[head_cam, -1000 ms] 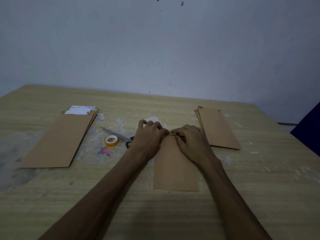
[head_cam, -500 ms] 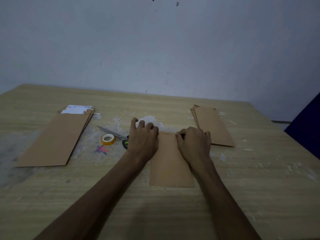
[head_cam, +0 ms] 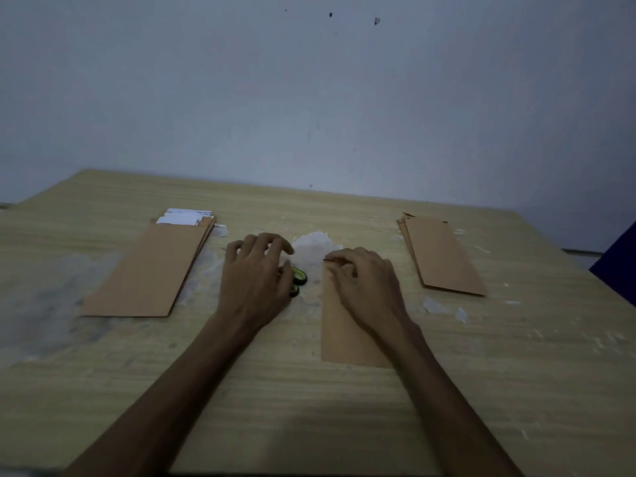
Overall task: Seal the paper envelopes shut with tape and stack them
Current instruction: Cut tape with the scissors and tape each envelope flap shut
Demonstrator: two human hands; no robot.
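The right hand (head_cam: pixel 364 282) rests on the far end of a brown paper envelope (head_cam: pixel 347 335) lying lengthwise in the middle of the wooden table (head_cam: pixel 309 407), its fingers curled down and pressing the folded top edge flat. The left hand (head_cam: pixel 256 275) hangs over the scissors (head_cam: pixel 298 277), whose green-and-black handles peek out beside the palm; its fingers are loosely curled, and whether they already grip anything is hard to tell in this dim light. The tape roll is not visible, probably hidden under that hand.

The step in hand looks like fetching tape or scissors while the flap is pinned. To do it well, the right hand should hold steady pressure at the fold so the flap does not spring open, and the tape should land across the flap edge.

A pile of open envelopes (head_cam: pixel 151 266) with white paper showing at the top lies well to the left. A stack of brown envelopes (head_cam: pixel 444 256) sits to the right, probably the finished ones, with bare table between it and the working envelope, room enough to slide the sealed one across.
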